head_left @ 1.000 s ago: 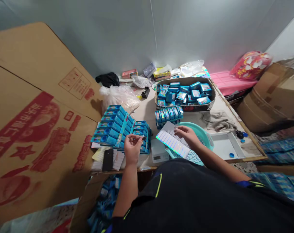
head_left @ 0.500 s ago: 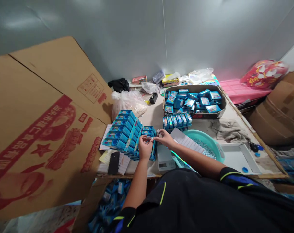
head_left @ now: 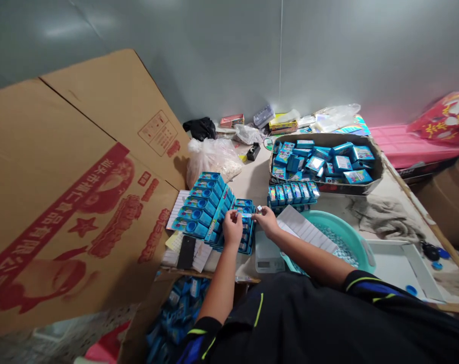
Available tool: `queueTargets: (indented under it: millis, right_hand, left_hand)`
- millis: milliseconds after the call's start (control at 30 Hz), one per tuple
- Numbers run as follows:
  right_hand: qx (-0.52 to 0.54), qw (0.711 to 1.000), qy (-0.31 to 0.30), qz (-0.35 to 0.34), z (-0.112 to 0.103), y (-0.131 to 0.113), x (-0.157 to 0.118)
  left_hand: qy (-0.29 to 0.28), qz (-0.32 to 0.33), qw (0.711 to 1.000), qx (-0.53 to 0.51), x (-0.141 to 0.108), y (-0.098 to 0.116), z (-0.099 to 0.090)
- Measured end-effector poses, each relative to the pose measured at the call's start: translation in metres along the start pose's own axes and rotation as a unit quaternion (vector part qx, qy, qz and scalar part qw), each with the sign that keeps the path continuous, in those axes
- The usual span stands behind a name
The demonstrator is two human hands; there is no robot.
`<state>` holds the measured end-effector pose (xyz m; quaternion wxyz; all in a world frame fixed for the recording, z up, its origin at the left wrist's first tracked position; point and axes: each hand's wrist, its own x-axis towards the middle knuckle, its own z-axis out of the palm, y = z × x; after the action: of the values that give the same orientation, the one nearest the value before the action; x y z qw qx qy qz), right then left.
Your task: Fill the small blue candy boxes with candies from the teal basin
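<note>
Over the blue boxes, my left hand (head_left: 233, 230) and my right hand (head_left: 266, 222) face each other with fingertips pinched. A small pale strip (head_left: 246, 216) stretches between them, each hand gripping one end. At the right fingers there is also a tiny whitish piece (head_left: 259, 208), too small to name. Beneath the hands lies a low group of blue boxes (head_left: 244, 203). Taller stacked rows of blue boxes (head_left: 199, 203), with round recesses on their faces, stand beside my left hand. A small scale (head_left: 269, 253) sits below my right hand.
A turquoise basin (head_left: 368, 247) of small pale pieces stands right, with a lined white sheet (head_left: 307, 230) over its edge. Behind is a carton (head_left: 328, 188) of blue boxes. A large cardboard box (head_left: 81, 202) blocks the left. A white tray (head_left: 400, 263) and grey cloth (head_left: 381, 220) lie right.
My hands have drawn slightly apart, and the pale strip now shows stretched between them. The whole view has shifted, so the table things appear further right.
</note>
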<state>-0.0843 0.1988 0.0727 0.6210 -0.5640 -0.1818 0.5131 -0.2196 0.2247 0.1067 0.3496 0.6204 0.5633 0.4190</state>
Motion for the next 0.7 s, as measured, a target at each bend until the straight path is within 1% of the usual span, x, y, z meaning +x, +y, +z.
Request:
queueTargets:
  millis: [133, 367, 600, 700]
  right_hand:
    - [0.002, 0.999, 0.044, 0.003, 0.001, 0.012, -0.003]
    - [-0.014, 0.997, 0.073, 0.012, 0.006, 0.029, -0.011]
    - [-0.027, 0.997, 0.074, 0.014, 0.005, 0.036, -0.012]
    - [-0.033, 0.998, 0.059, 0.007, 0.003, 0.040, -0.010]
  left_hand:
    - [-0.001, 0.016, 0.998, 0.061, 0.000, -0.001, 0.002]
    - [-0.007, 0.035, 0.985, 0.168, 0.001, -0.002, 0.003]
    - [-0.019, 0.044, 0.974, 0.222, 0.001, -0.004, 0.003]
    - [-0.023, 0.044, 0.973, 0.226, -0.001, -0.006, 0.003]
